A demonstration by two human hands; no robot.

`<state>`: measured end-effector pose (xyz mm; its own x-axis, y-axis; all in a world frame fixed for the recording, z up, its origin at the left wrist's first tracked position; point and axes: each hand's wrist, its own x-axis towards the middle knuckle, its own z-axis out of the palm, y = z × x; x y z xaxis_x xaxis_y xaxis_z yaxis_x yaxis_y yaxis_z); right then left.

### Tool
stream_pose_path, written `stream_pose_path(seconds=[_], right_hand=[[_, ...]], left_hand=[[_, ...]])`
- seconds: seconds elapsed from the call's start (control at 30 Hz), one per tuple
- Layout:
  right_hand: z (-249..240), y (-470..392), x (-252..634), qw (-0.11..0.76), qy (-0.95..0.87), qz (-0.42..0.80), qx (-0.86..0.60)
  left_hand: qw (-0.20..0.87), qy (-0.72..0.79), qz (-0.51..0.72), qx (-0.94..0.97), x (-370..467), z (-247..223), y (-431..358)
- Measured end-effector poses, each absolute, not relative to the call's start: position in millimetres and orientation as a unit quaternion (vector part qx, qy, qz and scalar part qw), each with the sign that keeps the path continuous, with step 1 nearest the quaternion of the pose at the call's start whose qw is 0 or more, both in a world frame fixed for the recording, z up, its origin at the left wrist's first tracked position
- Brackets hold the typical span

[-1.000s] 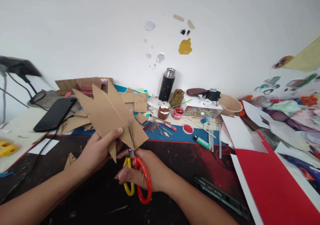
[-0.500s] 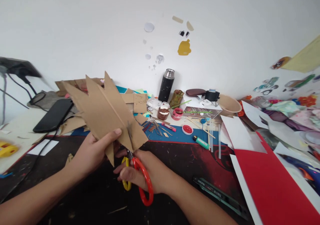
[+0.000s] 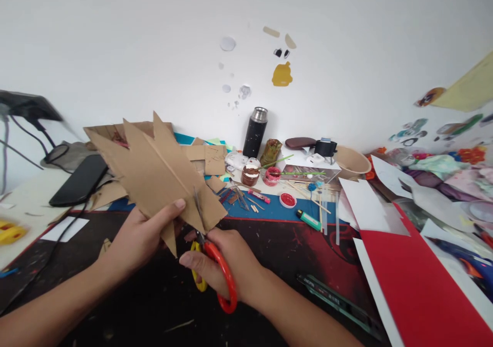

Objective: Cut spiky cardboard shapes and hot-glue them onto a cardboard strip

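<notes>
My left hand (image 3: pixel 148 236) grips a piece of brown cardboard (image 3: pixel 154 170) by its lower edge, thumb on the face and fingers behind. The cardboard has long pointed spikes along its top and left and is tilted up above the dark desk. In my right hand (image 3: pixel 227 262) is a pair of scissors (image 3: pixel 227 280) with one red and one yellow handle loop. Their blades reach into the cardboard's lower right part, along a cut line. Part of the blades is hidden by the cardboard.
A black thermos (image 3: pixel 254 134) stands by the wall, with paint jars (image 3: pixel 250 173) before it. A green glue stick (image 3: pixel 309 220) and a utility knife (image 3: pixel 337 303) lie to the right, near red card (image 3: pixel 418 280). A black phone (image 3: pixel 79 181) lies left, beside cardboard scraps.
The scissor handles have come closer together as my right hand tightens. The cardboard has shifted slightly left in view.
</notes>
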<state>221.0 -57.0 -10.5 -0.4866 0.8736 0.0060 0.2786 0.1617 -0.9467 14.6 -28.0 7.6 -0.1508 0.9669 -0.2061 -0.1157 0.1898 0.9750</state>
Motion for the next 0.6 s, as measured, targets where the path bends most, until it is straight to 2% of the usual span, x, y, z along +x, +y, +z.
stream_pose_path(seconds=[0.23,0.37,0.6], right_hand=[[-12.3,-56.6,219.7,0.252,-0.655,0.567,-0.430],[-19.1,-57.1,218.8,0.273,-0.628,0.598,-0.417],[-18.8,-56.7,221.9,0.252,-0.561,0.700,-0.363]], left_hand=[[0.552,0.563,0.499,0.360,13.0,3.0,-26.2],[0.550,0.563,0.504,0.356,14.6,2.6,-24.5],[0.544,0.558,0.510,0.363,18.4,12.9,-26.3]])
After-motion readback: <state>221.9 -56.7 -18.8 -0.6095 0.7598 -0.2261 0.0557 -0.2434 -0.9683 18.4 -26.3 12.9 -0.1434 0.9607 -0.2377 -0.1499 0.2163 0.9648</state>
